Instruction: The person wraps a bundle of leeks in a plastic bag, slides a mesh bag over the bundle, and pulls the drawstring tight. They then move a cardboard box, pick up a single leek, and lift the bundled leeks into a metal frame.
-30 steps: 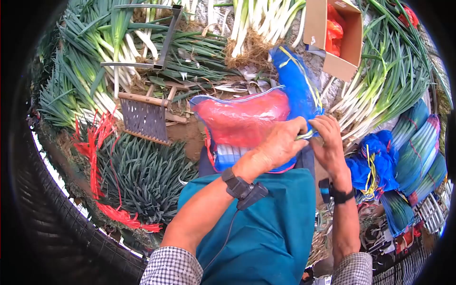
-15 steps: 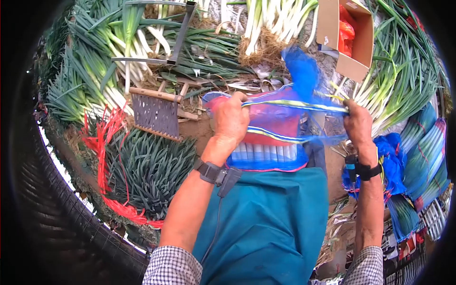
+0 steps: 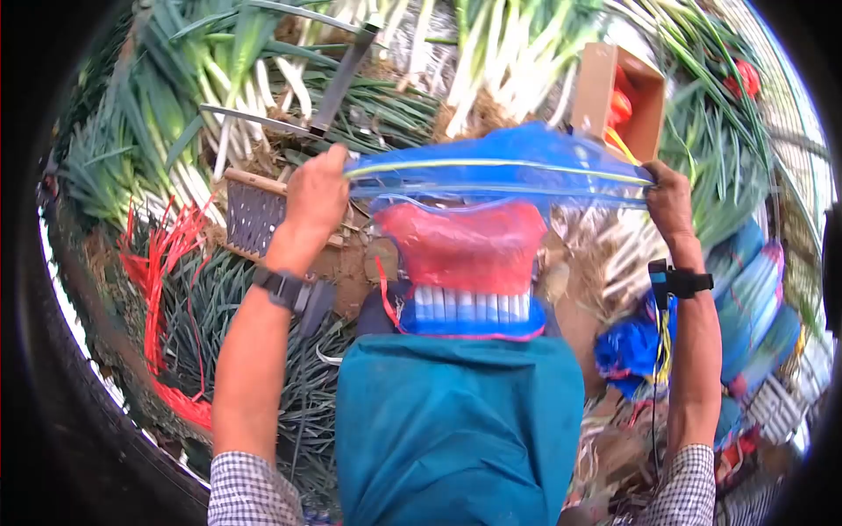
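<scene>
A blue plastic bag (image 3: pixel 500 167) with a yellow stripe along its top edge is stretched wide between my hands. My left hand (image 3: pixel 316 188) grips its left end and my right hand (image 3: pixel 671 197) grips its right end, both raised in front of me. Under the bag lies a bundle wrapped in red and blue film (image 3: pixel 465 263), resting on my teal apron (image 3: pixel 456 430). Each wrist wears a dark band with a small device.
Green onions (image 3: pixel 491 53) lie heaped all around. A cardboard box (image 3: pixel 618 96) with red contents stands at the upper right. A wooden-framed mesh tool (image 3: pixel 254 210) and red ties (image 3: pixel 162 263) lie left. Wrapped blue bundles (image 3: pixel 754 298) sit right.
My hands have moved apart from near the middle and risen. The blue bag, bunched a second ago, is now pulled out flat and wide between them.
</scene>
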The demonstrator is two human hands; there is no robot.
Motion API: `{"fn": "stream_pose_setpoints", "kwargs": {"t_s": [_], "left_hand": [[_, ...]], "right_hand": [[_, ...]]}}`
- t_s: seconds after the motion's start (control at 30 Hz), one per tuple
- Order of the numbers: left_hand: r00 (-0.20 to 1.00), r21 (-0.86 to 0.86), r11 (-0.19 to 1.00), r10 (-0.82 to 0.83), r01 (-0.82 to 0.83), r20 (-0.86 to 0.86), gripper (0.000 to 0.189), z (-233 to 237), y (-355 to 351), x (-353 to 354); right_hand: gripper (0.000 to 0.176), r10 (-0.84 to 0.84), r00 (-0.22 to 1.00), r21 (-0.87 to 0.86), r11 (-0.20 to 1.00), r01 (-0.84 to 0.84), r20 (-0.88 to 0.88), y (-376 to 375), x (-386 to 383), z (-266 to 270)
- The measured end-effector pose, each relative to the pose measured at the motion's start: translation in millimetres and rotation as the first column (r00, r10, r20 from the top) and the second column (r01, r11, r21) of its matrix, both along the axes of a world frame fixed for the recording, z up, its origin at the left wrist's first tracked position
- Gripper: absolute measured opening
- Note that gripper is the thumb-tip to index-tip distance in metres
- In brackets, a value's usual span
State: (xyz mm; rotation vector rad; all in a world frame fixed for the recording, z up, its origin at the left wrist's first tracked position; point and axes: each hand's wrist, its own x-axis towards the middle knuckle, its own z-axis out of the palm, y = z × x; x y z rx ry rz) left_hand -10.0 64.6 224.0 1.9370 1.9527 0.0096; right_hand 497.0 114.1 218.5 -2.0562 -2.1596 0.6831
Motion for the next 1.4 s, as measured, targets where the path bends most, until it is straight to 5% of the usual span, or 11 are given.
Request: {"fn": "stream_pose_setpoints", "kwargs": {"t_s": [0.17,0.23,0.3,0.33,0.47,0.77,0.87,1.03,1.17,1.3,1.4], "left_hand": [[0.952,0.212,0.948,0.186,-0.239,0.241,0.014,-10.6,-52.3,-36.0],[0.403,-0.440,0.698,0.699,-0.565,0.591,0.022,-14.7,-63.1,-25.6],[-0.350,-0.816,0.506,0.738,-0.280,0.577,0.023,3.5,-63.6,-10.2],[-0.433,-0.847,0.502,0.734,-0.175,0.524,0.018,24.7,-51.8,16.8],[-0.090,-0.881,0.470,0.881,0.050,0.465,0.021,40.1,-44.8,70.8],[-0.298,-0.773,0.556,0.715,-0.304,0.632,0.020,27.0,-50.4,-3.3],[-0.446,-0.814,0.581,0.723,-0.019,0.527,0.019,30.3,-43.1,-16.9],[-0.244,-0.526,0.819,0.474,-0.231,0.846,0.021,44.2,-3.9,-11.4],[0.031,-0.395,0.841,0.436,-0.370,0.899,0.023,21.7,14.2,22.3],[0.314,-0.543,0.754,0.651,-0.370,0.691,0.032,-114.2,-26.7,6.4],[0.266,-0.796,0.468,0.881,-0.384,0.390,0.045,-222.4,-88.3,-24.4]], "right_hand": [[0.031,-0.103,0.985,-0.156,0.984,0.081,-0.136,21.1,-24.7,-80.1],[0.032,-0.254,0.921,-0.337,0.930,0.148,-0.294,-12.2,-2.8,-100.2],[0.024,-0.452,0.796,-0.443,0.857,0.263,-0.402,-40.6,-10.0,-80.2],[0.022,-0.494,0.746,-0.454,0.844,0.287,-0.446,-50.1,-19.3,-72.6],[0.022,-0.355,0.738,-0.465,0.883,0.062,-0.574,-54.7,-60.8,-46.9],[0.031,-0.301,0.903,-0.213,0.946,0.243,-0.305,-36.1,24.3,-90.6],[0.027,-0.696,0.292,-0.633,0.718,0.288,-0.656,-32.7,23.2,-84.2],[0.022,-0.556,-0.278,-0.622,0.715,0.319,-0.783,27.2,-34.3,6.6],[0.027,-0.422,0.120,-0.368,0.874,0.317,-0.899,35.1,-77.9,23.1],[0.017,0.047,0.788,-0.013,0.997,-0.070,-0.613,-1.2,-64.4,-133.4],[0.020,-0.059,0.951,-0.478,0.873,-0.098,-0.303,-38.5,-70.3,-197.8]]}}
